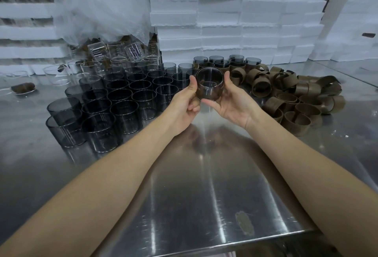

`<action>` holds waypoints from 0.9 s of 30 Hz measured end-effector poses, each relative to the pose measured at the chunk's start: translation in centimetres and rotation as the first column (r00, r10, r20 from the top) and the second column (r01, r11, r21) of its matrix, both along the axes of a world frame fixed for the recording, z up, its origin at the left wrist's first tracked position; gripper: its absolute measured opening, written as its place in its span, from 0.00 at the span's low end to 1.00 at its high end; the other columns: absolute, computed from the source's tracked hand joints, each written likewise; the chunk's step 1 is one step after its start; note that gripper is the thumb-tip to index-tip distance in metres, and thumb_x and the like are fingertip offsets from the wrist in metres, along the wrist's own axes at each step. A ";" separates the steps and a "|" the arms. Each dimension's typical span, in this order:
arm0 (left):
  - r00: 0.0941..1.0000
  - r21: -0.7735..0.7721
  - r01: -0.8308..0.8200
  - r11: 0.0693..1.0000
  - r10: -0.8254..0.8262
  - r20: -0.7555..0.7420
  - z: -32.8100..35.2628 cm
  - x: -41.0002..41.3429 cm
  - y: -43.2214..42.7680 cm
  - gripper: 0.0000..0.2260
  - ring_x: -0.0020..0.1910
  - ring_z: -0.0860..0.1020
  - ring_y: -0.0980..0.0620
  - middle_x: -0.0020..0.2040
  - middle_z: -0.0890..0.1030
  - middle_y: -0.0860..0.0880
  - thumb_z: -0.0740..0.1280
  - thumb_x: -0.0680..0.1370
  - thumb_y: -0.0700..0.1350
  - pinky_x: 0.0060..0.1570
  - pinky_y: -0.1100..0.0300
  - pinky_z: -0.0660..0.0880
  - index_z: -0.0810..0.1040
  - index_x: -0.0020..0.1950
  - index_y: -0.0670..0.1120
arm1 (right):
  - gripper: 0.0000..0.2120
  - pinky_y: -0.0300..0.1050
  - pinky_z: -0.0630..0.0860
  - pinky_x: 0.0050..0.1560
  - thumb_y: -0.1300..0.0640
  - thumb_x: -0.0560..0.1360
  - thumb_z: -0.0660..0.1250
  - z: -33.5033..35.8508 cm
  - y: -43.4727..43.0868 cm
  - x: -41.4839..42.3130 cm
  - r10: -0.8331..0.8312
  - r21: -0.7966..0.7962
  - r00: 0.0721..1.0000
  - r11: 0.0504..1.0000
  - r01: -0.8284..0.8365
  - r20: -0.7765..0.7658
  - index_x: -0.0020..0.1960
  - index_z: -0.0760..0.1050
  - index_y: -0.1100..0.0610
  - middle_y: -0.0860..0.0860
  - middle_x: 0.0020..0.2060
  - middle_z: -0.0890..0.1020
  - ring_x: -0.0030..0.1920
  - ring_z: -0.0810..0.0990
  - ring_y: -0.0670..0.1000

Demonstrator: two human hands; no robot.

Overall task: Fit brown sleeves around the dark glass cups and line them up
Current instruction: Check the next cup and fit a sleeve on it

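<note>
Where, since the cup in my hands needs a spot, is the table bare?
The steel table is bare in the wide near stretch below the held cup, between the unsleeved dark cups on the left and the loose sleeve pile on the right. Crowded: those two masses, and the sleeved cups at the back in front of the foam blocks.

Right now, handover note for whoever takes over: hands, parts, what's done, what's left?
Left hand and right hand: both grip one dark cup above the table, brown sleeve around it.
Bare cups: rows on the left.
Loose sleeves: pile on the right.
Done: a few sleeved cups grouped at the back.
Left: set this one with them, then sleeve the rest.
</note>
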State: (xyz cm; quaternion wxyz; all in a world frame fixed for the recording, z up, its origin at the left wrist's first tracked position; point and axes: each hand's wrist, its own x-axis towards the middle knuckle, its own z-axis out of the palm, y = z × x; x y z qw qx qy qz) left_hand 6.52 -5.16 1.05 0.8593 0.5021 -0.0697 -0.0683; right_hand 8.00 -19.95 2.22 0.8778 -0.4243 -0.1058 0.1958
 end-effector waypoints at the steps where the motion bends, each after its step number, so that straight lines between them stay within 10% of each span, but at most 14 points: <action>1: 1.000 0.007 0.003 1.000 -0.003 0.014 -0.1 0.0 0.0 0.20 0.23 0.60 0.58 0.45 0.77 0.51 0.61 0.75 0.59 0.26 0.69 0.62 0.78 0.54 0.45 | 0.22 0.46 0.83 0.43 0.44 0.72 0.63 0.0 0.0 0.0 0.004 0.004 1.000 1.000 -0.004 0.004 0.52 0.83 0.61 0.59 0.53 0.84 0.55 0.83 0.56; 5: 0.993 0.088 -0.081 0.993 0.073 0.098 -0.8 0.4 0.0 0.19 0.27 0.65 0.59 0.37 0.78 0.54 0.59 0.80 0.56 0.35 0.69 0.68 0.77 0.61 0.44 | 0.20 0.45 0.82 0.47 0.45 0.78 0.60 -0.5 -0.1 0.2 -0.050 -0.055 0.997 0.997 0.054 0.064 0.58 0.79 0.60 0.57 0.56 0.83 0.56 0.83 0.53; 11: 0.918 0.349 -0.325 0.879 0.204 0.341 -1.1 -0.2 -0.4 0.20 0.50 0.79 0.63 0.59 0.78 0.55 0.68 0.79 0.46 0.50 0.68 0.75 0.71 0.70 0.46 | 0.33 0.50 0.74 0.65 0.63 0.73 0.68 -0.8 -1.1 0.5 -0.072 -0.185 0.938 0.973 0.141 0.338 0.75 0.62 0.53 0.57 0.67 0.75 0.66 0.76 0.55; 15: 0.867 0.403 -0.393 0.826 0.186 0.463 -1.2 -0.2 -0.4 0.22 0.54 0.79 0.59 0.58 0.76 0.55 0.69 0.76 0.32 0.54 0.67 0.76 0.70 0.67 0.43 | 0.33 0.54 0.73 0.66 0.78 0.69 0.68 -0.9 -1.4 0.4 -0.141 -0.309 0.783 0.865 0.395 0.606 0.69 0.62 0.59 0.54 0.71 0.69 0.68 0.72 0.54; 22: 0.760 0.426 -0.521 0.739 0.175 0.626 -1.3 -0.1 -0.3 0.22 0.59 0.75 0.53 0.62 0.70 0.45 0.71 0.72 0.28 0.57 0.65 0.75 0.70 0.56 0.50 | 0.30 0.35 0.76 0.55 0.72 0.70 0.72 -2.2 -1.1 1.0 -0.107 -0.337 0.529 0.661 0.671 0.842 0.57 0.58 0.50 0.58 0.74 0.64 0.67 0.74 0.49; 27: 0.706 0.453 -0.616 0.645 0.197 0.680 -1.7 0.4 0.0 0.24 0.58 0.73 0.52 0.62 0.71 0.43 0.68 0.66 0.25 0.54 0.72 0.70 0.66 0.54 0.45 | 0.29 0.36 0.79 0.47 0.71 0.68 0.74 -2.5 -0.9 1.2 -0.043 -0.409 0.569 0.650 0.640 0.821 0.51 0.62 0.46 0.51 0.67 0.72 0.59 0.79 0.40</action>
